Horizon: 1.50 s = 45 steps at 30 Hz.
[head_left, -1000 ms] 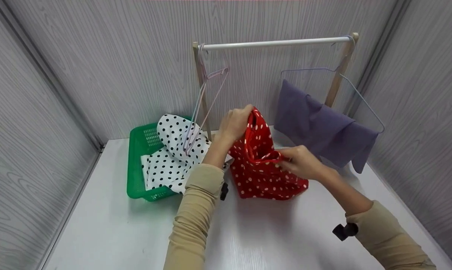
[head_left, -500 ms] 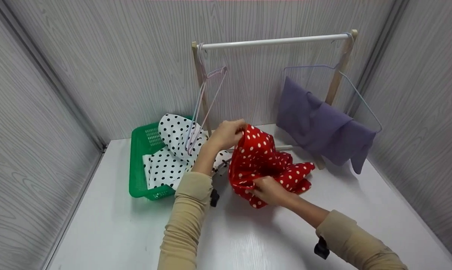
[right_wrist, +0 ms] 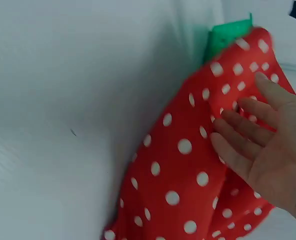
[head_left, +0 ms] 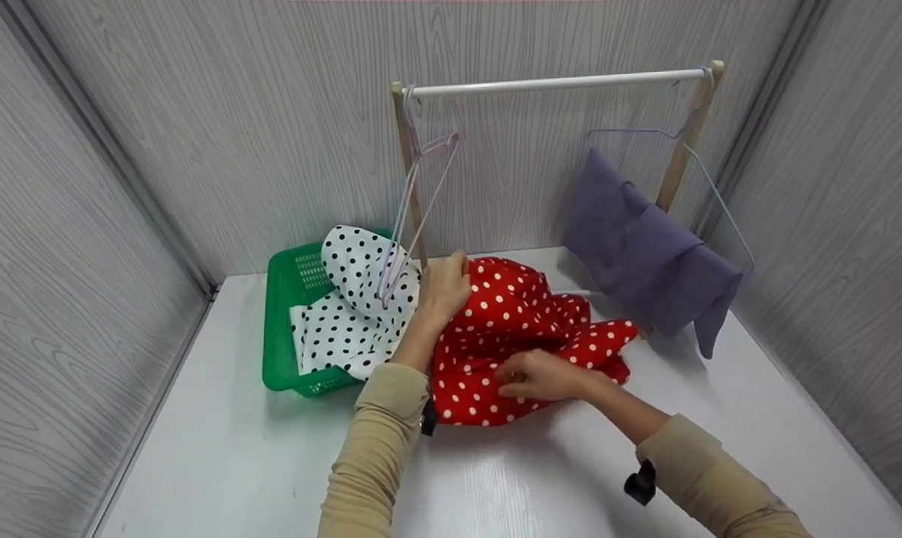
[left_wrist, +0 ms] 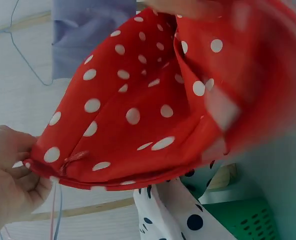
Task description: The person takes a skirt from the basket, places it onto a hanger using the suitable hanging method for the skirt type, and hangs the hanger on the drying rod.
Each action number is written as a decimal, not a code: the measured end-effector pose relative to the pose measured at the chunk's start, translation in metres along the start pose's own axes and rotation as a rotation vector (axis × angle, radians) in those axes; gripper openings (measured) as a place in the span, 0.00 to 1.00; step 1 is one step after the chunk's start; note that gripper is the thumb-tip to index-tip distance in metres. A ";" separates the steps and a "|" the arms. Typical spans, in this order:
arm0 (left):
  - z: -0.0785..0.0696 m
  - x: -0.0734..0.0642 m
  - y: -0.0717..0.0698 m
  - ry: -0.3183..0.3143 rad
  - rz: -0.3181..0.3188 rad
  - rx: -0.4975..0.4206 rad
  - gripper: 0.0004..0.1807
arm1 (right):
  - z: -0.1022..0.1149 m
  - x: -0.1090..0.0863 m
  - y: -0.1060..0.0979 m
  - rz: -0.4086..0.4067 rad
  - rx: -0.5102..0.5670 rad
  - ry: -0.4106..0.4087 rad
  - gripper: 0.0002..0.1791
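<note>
A red cloth with white dots (head_left: 495,306) lies rumpled over the white table, its left edge raised. My left hand (head_left: 445,286) pinches that edge between thumb and fingers; the left wrist view shows the hem running from the fingertips (left_wrist: 28,162). Over the cloth's front part hovers or rests my right hand (head_left: 536,375), fingers loosely bent around nothing. In the right wrist view the palm (right_wrist: 273,155) shows with its fingers spread, beside the cloth (right_wrist: 183,170); whether they touch it I cannot tell.
A green basket (head_left: 277,336) with white black-dotted cloth (head_left: 338,332) stands at left. Behind is a rack with a white rail (head_left: 555,84). Thin hangers (head_left: 439,187) hang at its left end. A purple cloth (head_left: 637,246) drapes from a hanger at right.
The red cloth has come down and spread toward the front left. My right hand has moved left and let go of the cloth's edge; my left hand has come lower.
</note>
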<state>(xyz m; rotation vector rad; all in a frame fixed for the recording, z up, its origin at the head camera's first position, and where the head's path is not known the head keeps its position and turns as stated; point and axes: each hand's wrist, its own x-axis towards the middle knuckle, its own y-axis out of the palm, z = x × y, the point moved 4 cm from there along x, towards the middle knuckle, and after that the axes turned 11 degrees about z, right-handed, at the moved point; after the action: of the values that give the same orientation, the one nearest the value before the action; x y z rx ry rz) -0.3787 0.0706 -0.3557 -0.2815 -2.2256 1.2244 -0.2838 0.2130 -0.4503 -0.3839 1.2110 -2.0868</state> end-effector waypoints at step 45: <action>-0.026 0.018 -0.041 0.389 0.067 0.321 0.12 | -0.084 0.008 -0.088 -0.403 -0.170 0.259 0.06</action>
<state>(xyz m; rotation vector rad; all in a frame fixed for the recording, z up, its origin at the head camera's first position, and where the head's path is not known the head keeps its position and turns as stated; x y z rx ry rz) -0.3744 0.0737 -0.3044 -0.4266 -1.6754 1.4039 -0.3723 0.2912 -0.4205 -0.4780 1.5759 -2.4396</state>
